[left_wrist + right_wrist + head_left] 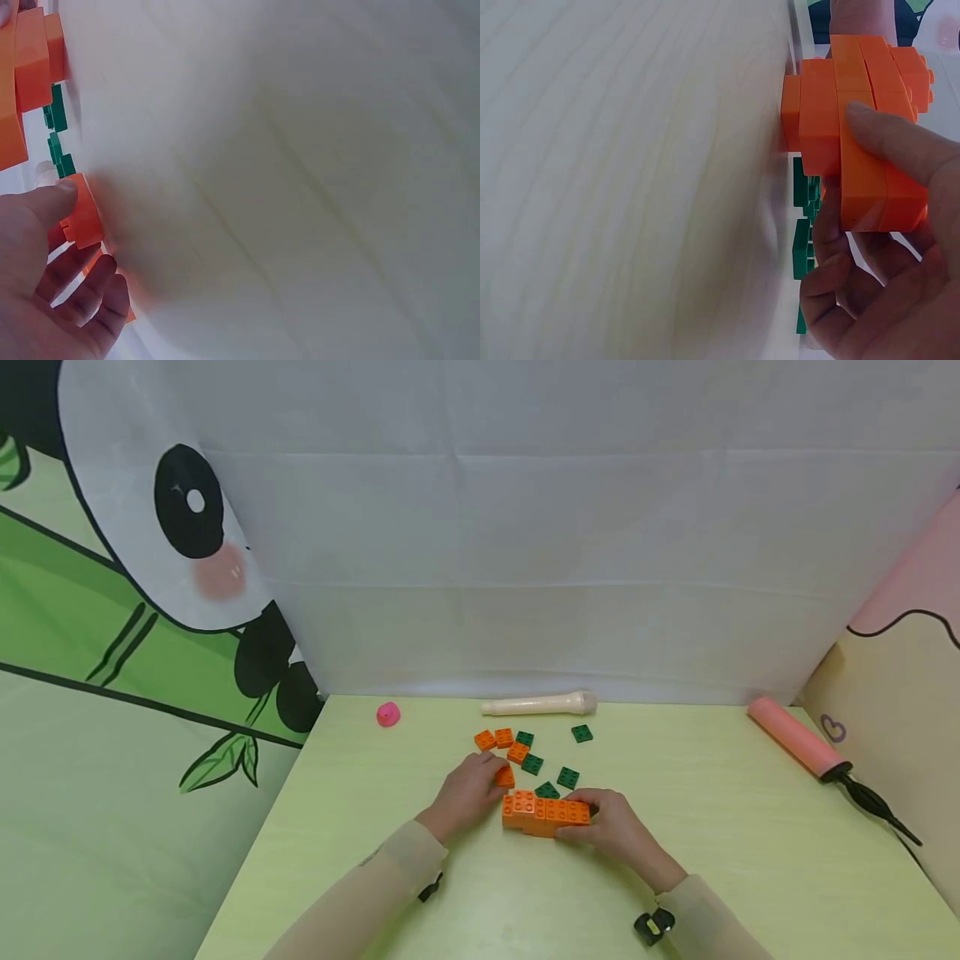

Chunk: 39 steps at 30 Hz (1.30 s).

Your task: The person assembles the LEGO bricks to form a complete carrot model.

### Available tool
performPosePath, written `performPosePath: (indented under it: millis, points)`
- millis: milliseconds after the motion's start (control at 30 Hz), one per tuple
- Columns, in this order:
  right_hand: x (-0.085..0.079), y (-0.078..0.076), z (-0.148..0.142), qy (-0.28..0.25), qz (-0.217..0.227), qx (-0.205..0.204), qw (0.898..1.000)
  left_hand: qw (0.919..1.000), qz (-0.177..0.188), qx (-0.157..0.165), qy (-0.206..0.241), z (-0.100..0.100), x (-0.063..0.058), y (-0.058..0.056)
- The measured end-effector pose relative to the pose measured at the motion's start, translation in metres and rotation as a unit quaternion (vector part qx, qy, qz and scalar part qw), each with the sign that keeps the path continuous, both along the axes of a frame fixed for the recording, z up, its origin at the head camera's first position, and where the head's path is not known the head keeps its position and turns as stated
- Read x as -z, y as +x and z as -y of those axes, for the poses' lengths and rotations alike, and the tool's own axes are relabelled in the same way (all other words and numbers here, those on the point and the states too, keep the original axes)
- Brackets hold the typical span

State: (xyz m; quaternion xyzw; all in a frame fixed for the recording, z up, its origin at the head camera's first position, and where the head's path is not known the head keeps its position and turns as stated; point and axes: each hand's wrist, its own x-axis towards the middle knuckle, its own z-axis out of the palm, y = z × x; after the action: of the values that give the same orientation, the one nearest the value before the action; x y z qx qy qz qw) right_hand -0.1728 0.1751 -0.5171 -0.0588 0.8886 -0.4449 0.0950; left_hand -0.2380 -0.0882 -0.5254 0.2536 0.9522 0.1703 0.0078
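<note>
My right hand [611,822] grips the right end of an assembly of joined orange toy bricks [546,814]. Its thumb lies along the near side in the right wrist view, with the other fingers behind the stepped orange block [855,67]. To the left, my left hand [468,789] pinches a single orange brick [506,777] between thumb and fingers. That brick [84,214] shows beside the thumb in the left wrist view. A green brick [547,790] lies just behind the assembly, partly hidden by it.
More orange bricks [485,740] and several green bricks [567,777] lie loose beyond my hands. A cream-coloured stick [538,703] rests near the table's back edge. A small pink object [387,714] is at the back left, and a pink balloon pump [798,739] lies at the right.
</note>
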Motion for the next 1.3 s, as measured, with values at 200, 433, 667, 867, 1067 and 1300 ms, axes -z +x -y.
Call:
performPosePath:
  millis: [200, 433, 667, 867, 1067, 1300]
  points:
    - [-0.001, 0.001, 0.0, -0.004, 0.0, 0.0, 1.0, 0.9999, -0.007, 0.007, 0.007, 0.003, 0.001, 0.0]
    - [-0.001, 0.005, 0.003, -0.002, 0.007, 0.004, 1.0, 0.9993, 0.015, 0.009, 0.033, 0.009, 0.0, 0.002]
    - [0.001, 0.011, 0.008, -0.002, 0.008, 0.008, 1.0, 0.993, 0.027, -0.006, 0.115, 0.011, -0.013, 0.012]
    - [0.001, 0.015, 0.009, -0.005, -0.005, 0.005, 1.0, 0.9795, 0.01, 0.04, 0.197, 0.0, -0.038, 0.027]
    - [0.003, 0.014, 0.008, -0.012, -0.013, -0.001, 1.0, 0.9664, -0.004, 0.122, 0.226, -0.016, -0.05, 0.042]
    - [0.005, 0.013, 0.008, -0.003, -0.019, -0.001, 1.0, 0.9784, -0.017, 0.154, 0.137, -0.026, -0.048, 0.052]
